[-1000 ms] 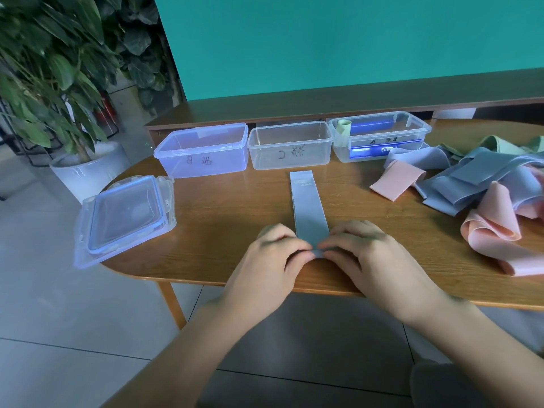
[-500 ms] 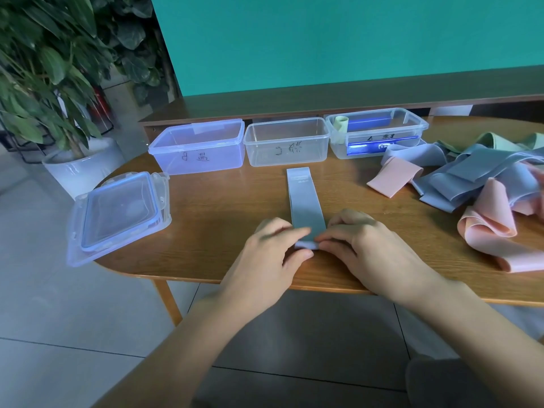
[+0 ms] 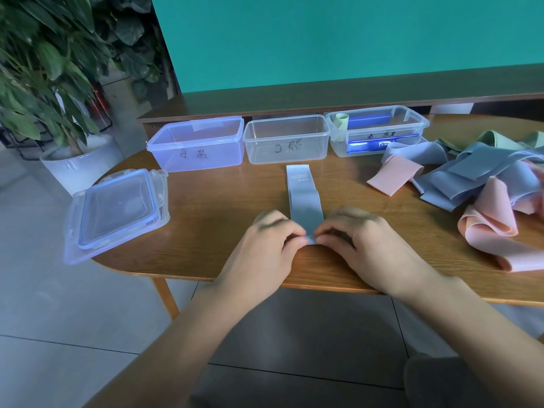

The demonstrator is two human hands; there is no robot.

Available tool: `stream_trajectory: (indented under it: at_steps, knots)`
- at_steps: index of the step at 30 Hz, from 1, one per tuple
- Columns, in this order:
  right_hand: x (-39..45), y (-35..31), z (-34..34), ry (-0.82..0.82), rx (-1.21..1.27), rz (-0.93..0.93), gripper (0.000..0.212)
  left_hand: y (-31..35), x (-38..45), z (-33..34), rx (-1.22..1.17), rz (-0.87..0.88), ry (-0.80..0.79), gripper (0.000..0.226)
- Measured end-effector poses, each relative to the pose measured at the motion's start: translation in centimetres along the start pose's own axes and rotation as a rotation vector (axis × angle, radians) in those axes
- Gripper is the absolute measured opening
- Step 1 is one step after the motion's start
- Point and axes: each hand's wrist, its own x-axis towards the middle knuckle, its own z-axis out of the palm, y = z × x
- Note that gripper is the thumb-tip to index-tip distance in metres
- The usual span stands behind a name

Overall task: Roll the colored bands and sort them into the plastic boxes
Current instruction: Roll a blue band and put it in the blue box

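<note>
The left hand and right hand pinched the near end of a blue band lying flat on the table, its roll barely begun. One green roll sat in the right box; a loose pile remained.

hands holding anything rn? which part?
Both the left hand and the right hand pinch the blue-grey band at its near end, where the roll starts; the rest lies flat on the table.
</note>
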Motion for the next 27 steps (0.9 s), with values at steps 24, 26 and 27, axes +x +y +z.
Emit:
stream_trajectory:
  at_steps: [24,26,27]
  knots:
    - [-0.2,0.3,-0.1,0.025,0.003,-0.019,0.010,0.4,-0.1,0.2,-0.074,-0.039,-0.017,0.004]
    - [-0.7,0.1,-0.3,0.024,0.028,-0.001,0.008,0.6,-0.7,0.1,-0.073,-0.019,-0.021,0.003]
    - [-0.9,0.0,-0.4,0.012,0.035,0.003,0.006,0.7,-1.0,0.1,-0.072,-0.012,-0.026,0.002]
